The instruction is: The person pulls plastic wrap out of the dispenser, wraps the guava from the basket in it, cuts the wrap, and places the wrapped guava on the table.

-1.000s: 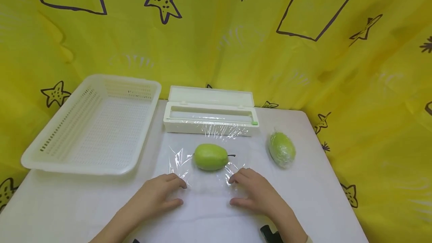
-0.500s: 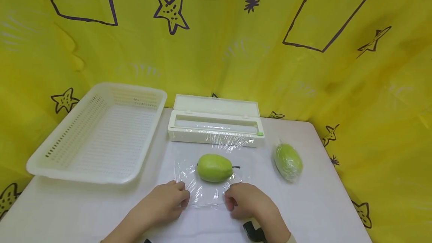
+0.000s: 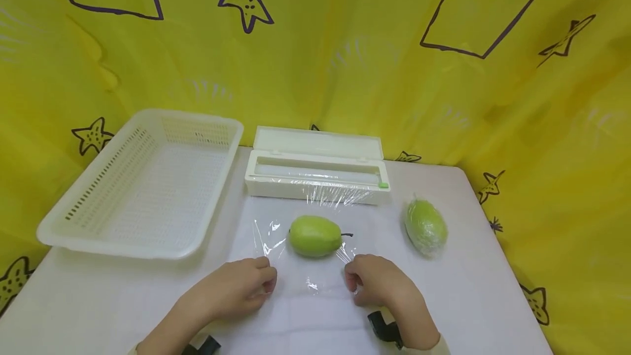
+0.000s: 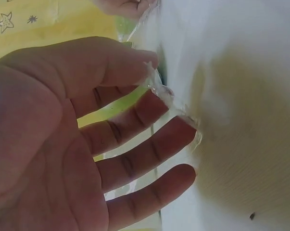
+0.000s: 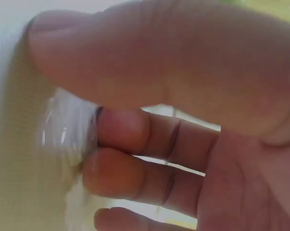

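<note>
A green pear (image 3: 314, 236) with a dark stem lies on its side on a clear sheet of cling film (image 3: 311, 285), which runs back to the cling film box (image 3: 317, 188). My left hand (image 3: 245, 288) pinches the film's near left edge; in the left wrist view, crumpled film (image 4: 160, 89) shows between thumb and index finger while the other fingers extend loosely. On the near right edge, my right hand (image 3: 379, 282) pinches the film too. In the right wrist view the thumb covers the index finger, and shiny film (image 5: 63, 125) shows at the fingertips.
The box stands behind the pear with its lid (image 3: 317, 142) raised and a white roll (image 3: 317, 173) inside. A film-wrapped green fruit (image 3: 426, 228) lies at the right. A white perforated basket (image 3: 133, 253) stands at the left, and a yellow patterned curtain (image 3: 315, 59) hangs behind the table.
A second ago both hands were spread above the film's near edge; their fingers have since closed on it. Over the last half second the hands have moved a little farther apart.
</note>
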